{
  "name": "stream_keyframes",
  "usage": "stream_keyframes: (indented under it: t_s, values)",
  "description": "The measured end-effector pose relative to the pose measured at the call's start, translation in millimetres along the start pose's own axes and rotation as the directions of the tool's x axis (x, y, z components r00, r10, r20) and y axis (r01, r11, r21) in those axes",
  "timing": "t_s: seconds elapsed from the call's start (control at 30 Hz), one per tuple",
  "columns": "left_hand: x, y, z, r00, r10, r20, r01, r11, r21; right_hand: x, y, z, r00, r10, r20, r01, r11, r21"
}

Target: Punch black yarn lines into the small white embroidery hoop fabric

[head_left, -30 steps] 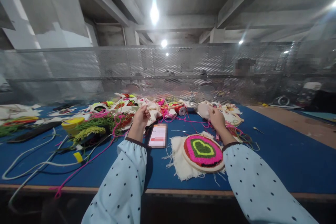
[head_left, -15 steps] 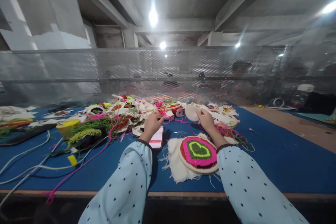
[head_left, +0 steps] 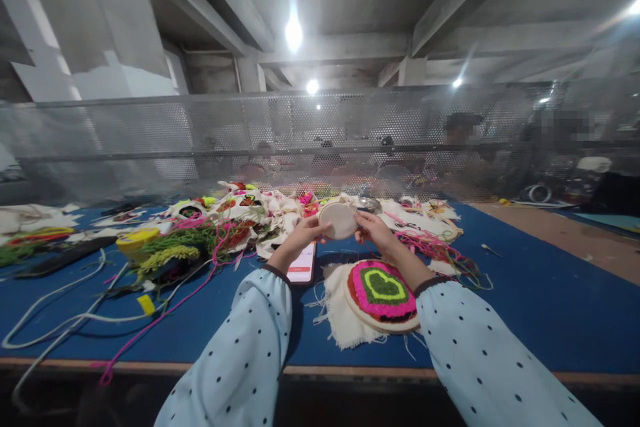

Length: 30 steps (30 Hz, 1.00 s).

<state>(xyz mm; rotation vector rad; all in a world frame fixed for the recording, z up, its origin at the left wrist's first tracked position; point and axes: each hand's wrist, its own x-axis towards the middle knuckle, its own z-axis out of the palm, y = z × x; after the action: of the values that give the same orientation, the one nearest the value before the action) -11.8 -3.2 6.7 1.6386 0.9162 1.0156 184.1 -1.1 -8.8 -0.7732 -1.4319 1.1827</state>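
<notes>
The left hand (head_left: pixel 306 235) and right hand (head_left: pixel 373 229) grip opposite edges of the pale round disc (head_left: pixel 338 221), above the bench (head_left: pixel 555 307). It appears light and stiff; hold by the rim.

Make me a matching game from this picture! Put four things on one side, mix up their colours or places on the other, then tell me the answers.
Things:
1. Pale disc
2. Phone
3. Heart design
4. Tub

Clues:
A. Yellow, beside green yarn
B. Lit screen, near the left wrist
C. Held between left hand and right hand
D. Pink around green, in a round hoop

Answers: 1-C, 2-B, 3-D, 4-A
</notes>
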Motion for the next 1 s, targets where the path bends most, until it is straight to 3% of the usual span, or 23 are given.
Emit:
stream_keyframes:
  t_s: [0.07, 0.23, 0.37, 0.8, 1.0]
  values:
    - [1.8, -1.6, -1.8, 0.998, 0.018, -0.059, -0.017, 1.0, 0.007, -1.3, -1.5, -0.4, 1.0, -0.008, 0.02, 0.008, 1.0, -0.015]
    - [5.2, -6.0, -4.9, 0.989, 0.019, -0.146, -0.015, 1.0, 0.024, -1.7, -6.2, -2.6, 0.994, -0.091, -0.056, 0.088, 0.995, -0.053]
    - [7.2, -9.3, -6.6, 0.981, 0.024, -0.19, -0.021, 1.0, 0.018, -0.5, -7.7, -3.8, 0.997, -0.055, -0.062, 0.053, 0.997, -0.047]
    - [6.3, -8.2, -6.8, 0.977, 0.009, -0.214, 0.003, 0.999, 0.053, 1.3, -5.0, -4.4, 0.992, -0.117, -0.041, 0.113, 0.989, -0.099]
    - [2.5, -1.3, -4.6, 0.988, 0.02, -0.152, -0.009, 0.997, 0.076, 2.1, -4.8, -3.1, 0.993, -0.107, -0.048, 0.104, 0.993, -0.063]
